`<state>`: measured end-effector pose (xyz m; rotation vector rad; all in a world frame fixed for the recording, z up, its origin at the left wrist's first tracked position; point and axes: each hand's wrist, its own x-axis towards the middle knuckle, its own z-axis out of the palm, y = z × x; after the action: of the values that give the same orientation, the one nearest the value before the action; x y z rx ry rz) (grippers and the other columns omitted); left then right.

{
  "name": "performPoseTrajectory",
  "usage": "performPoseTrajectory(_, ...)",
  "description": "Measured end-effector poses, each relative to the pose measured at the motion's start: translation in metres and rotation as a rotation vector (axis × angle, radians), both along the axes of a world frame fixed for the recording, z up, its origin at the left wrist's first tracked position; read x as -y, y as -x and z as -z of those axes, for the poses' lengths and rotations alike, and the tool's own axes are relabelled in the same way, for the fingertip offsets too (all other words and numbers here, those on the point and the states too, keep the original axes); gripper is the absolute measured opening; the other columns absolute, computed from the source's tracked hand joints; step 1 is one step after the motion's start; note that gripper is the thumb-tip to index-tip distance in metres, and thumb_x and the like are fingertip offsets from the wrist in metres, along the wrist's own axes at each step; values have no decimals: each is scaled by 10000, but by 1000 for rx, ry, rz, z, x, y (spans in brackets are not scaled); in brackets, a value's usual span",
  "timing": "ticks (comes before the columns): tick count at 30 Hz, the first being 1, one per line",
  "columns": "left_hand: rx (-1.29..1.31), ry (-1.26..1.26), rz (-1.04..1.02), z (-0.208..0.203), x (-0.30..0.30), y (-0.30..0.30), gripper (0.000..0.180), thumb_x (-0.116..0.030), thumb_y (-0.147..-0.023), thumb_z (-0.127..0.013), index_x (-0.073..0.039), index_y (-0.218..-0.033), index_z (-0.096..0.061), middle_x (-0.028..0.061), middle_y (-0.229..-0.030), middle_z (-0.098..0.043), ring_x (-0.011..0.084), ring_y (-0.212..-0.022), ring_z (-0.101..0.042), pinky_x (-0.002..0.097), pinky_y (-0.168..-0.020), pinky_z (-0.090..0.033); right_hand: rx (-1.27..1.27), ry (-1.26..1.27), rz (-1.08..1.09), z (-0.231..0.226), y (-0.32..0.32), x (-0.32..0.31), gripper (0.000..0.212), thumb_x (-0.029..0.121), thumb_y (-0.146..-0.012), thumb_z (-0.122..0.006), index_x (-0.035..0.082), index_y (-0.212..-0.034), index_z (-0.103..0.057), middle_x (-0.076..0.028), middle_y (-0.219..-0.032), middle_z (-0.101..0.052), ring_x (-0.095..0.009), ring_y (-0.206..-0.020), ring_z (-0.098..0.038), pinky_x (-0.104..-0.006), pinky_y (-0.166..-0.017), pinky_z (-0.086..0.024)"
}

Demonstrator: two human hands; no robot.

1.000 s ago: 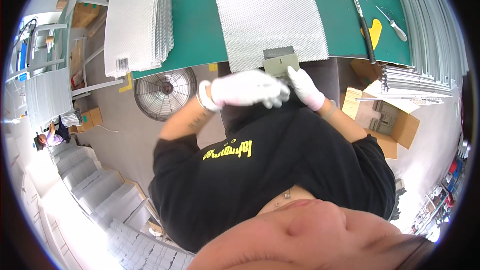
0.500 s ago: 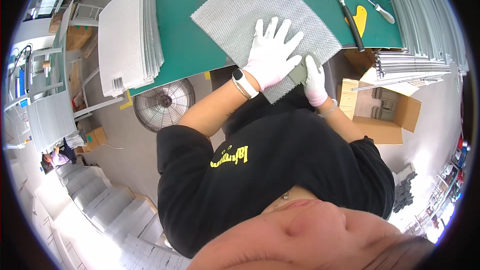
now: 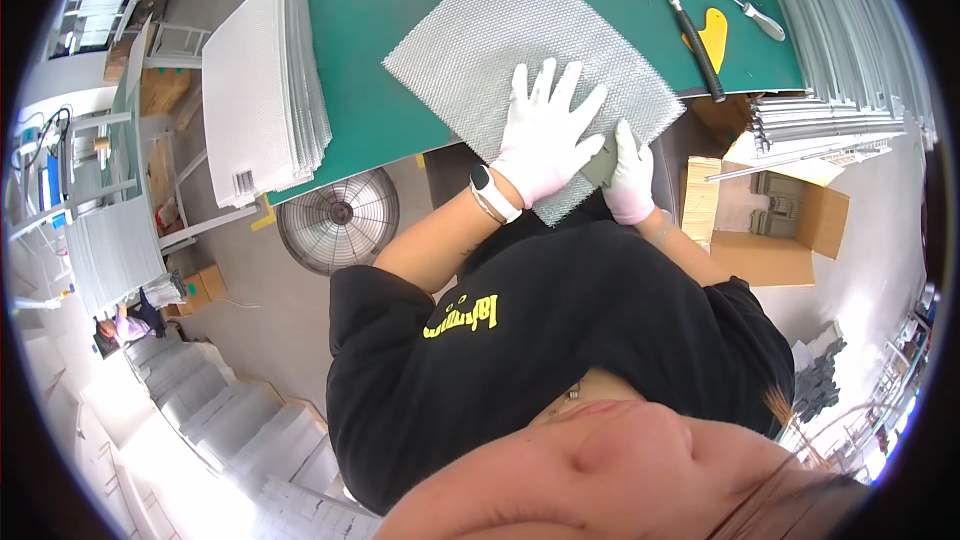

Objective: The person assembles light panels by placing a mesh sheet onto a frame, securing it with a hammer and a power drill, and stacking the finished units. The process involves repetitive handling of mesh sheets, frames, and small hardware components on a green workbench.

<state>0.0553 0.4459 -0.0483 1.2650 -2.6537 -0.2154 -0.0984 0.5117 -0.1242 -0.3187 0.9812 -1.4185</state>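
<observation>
Mesh sheet (image 3: 520,25) lies turned cornerwise on the green table (image 3: 360,80), one corner overhanging the near edge. Left hand (image 3: 545,135), white-gloved, rests palm-down on it, fingers spread apart. Right hand (image 3: 630,180), also gloved, is at the sheet's near right edge, by a small grey-green piece (image 3: 600,170); fingers partly hidden, can't tell if clamped. Mesh stack (image 3: 255,90) at table's left; hammer (image 3: 700,50), yellow scraper (image 3: 713,35), screwdriver (image 3: 768,22) to the right. Open cardboard box (image 3: 765,260) lower right, round fan (image 3: 340,212) lower left.

Mesh sheet (image 3: 528,28) between stack (image 3: 262,90) and hammer (image 3: 684,26).
</observation>
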Motion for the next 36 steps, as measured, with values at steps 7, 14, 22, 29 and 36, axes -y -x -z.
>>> performPoseTrajectory(7,89,110,239,-1,78,-36,594,-385,-921,-587,-154,-1463,-512,198,-1505,-443,449,-1402,-368,656,-1160,-196,-388,-14,-983,-27,21,48,501,409,-910,-740,31,-1220,-629,-64,-1078,-681,-158,-977,-657,-320,-901,-533)
performPoseTrajectory(14,-57,229,118,-53,46,-22,449,-216,-848,-622,-115,-1285,-613,167,-1303,-585,385,-1230,-504,550,-1070,-339,-1414,-420,577,80,178,-24,435,301,-832,-783,-67,-1011,-635,-223,-1035,-626,-290,-893,-603,-403,-833,-492)
performPoseTrajectory(22,-526,-877,508,92,-62,8,353,-238,-988,-618,-24,-1268,-634,147,-1194,-683,303,-1111,-649,384,-978,-507,-219,-380,266,116,306,-77,173,147,-979,-674,94,-1130,-608,65,-880,-564,-36,-679,-493,-183,-548,-389)
performPoseTrajectory(29,-834,-1013,162,116,-77,57,600,-385,-988,-618,-10,-1442,-502,186,-1435,-537,304,-1318,-535,377,-1117,-406,72,-116,-53,16,164,-49,115,136,-975,-681,148,-971,-567,24,-895,-601,-73,-743,-560,-218,-646,-476)
performPoseTrajectory(36,-1346,-1109,112,26,-52,-15,632,-502,-1020,-532,24,-1372,-528,156,-1357,-613,249,-1267,-568,374,-1108,-416,239,51,-189,-46,84,-28,417,411,-1020,-567,22,-1173,-560,-90,-1092,-607,-216,-1022,-584,-389,-907,-526)
